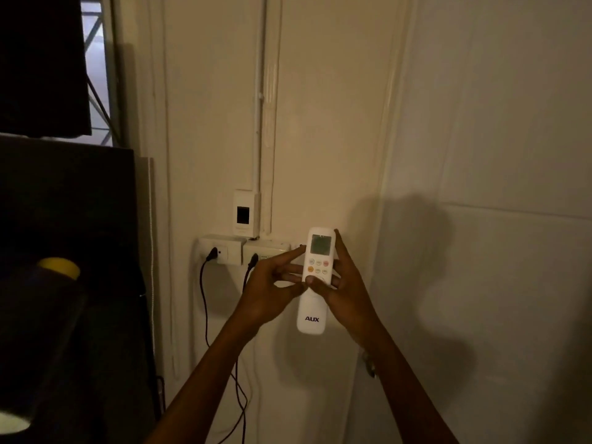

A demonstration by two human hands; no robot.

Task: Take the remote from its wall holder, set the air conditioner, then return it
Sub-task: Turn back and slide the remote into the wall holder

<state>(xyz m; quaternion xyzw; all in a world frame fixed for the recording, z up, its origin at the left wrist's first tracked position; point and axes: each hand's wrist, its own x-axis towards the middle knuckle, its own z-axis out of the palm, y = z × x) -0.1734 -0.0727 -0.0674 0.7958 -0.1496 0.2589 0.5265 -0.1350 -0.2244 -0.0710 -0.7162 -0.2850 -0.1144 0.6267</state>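
Note:
A white AUX remote (pixel 313 310) stands upright in front of the cream wall, its screen at the top and buttons below. My right hand (pixel 344 288) grips it from the right, thumb resting on the lower buttons. My left hand (pixel 272 283) touches its left edge with the fingertips, index finger stretched toward the screen. The wall holder is hidden behind the remote and hands. No air conditioner is in view.
Two wall sockets (pixel 224 249) with black plugs and hanging cables (pixel 205 315) sit left of the hands, and a small white box (pixel 245 216) above them. A dark cabinet (pixel 70 235) fills the left, with a yellow-capped bottle (pixel 59 267) near it.

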